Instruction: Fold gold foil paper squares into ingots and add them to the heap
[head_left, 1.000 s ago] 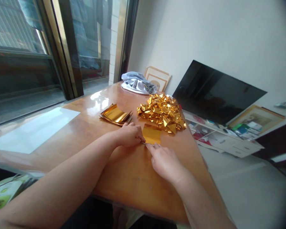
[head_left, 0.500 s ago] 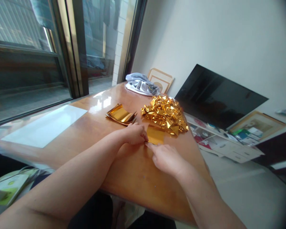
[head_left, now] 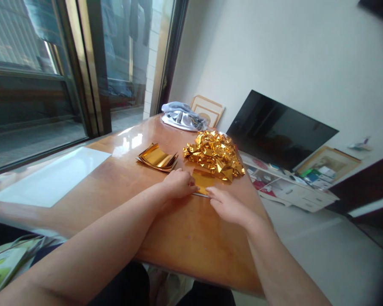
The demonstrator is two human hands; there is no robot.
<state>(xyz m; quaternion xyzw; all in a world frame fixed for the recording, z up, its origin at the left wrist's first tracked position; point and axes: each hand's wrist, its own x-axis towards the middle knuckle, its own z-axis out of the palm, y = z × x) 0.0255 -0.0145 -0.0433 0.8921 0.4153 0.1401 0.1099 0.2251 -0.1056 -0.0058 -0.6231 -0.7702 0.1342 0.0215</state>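
A square of gold foil (head_left: 203,180) lies flat on the wooden table (head_left: 181,238), with a thin silvery strip showing along its near edge. My left hand (head_left: 178,184) curls over the sheet's left corner, fingertips pressing on it. My right hand (head_left: 228,207) sits at the near edge, its fingertips touching the foil. Just beyond the sheet rises a heap of crumpled gold foil (head_left: 213,155). To the left of that heap, a stack of curled gold foil sheets (head_left: 157,158) lies beyond my left hand. Part of the square is hidden under my fingers.
A white sheet (head_left: 51,176) lies on the table's window side. A grey cloth on a white plate (head_left: 182,117) stands at the far end, before a framed picture (head_left: 207,110). A dark screen (head_left: 281,129) and white drawers (head_left: 293,191) stand beyond the right table edge.
My right hand has slid rightward along the foil's near edge, its fingertips now further from my left hand. The left hand stays on the corner.
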